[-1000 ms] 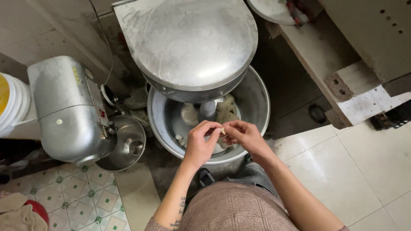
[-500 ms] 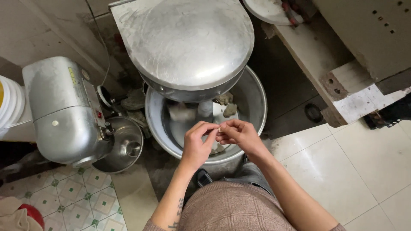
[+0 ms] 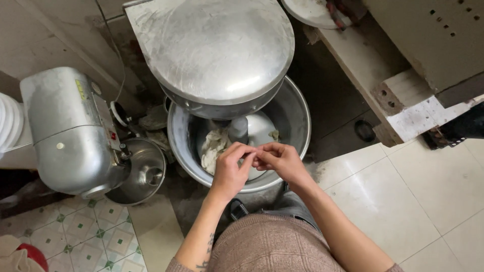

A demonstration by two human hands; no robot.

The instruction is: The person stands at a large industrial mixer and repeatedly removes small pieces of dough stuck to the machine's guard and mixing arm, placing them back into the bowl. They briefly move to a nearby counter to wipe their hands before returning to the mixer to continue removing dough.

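Both hands meet above the near rim of a large steel mixing bowl (image 3: 297, 126). The left hand (image 3: 231, 168) is curled, thumb and fingertips pinched together at its inner side; the right hand (image 3: 280, 160) is likewise bunched, its fingertips touching those of the left. Whether a scrap of dough sits between the fingertips cannot be told. Directly beyond and below the left hand, a lump of pale dough (image 3: 213, 148) lies in the bowl, its long axis running away from the hands toward the central shaft (image 3: 238, 128), which stands upright just beyond both hands. A small dough remnant (image 3: 274, 135) clings to the bowl wall beyond the right hand. The domed metal head of the dough mixer (image 3: 217, 48) overhangs the far half of the bowl. Well to the left of the left hand stands a smaller grey stand mixer (image 3: 70, 136) with its own empty steel bowl (image 3: 141, 171). The floor is patterned green-and-white tile (image 3: 75, 236) to the left of the hands and plain cream tile (image 3: 428, 201) to the right, with grimy concrete about the bowl.
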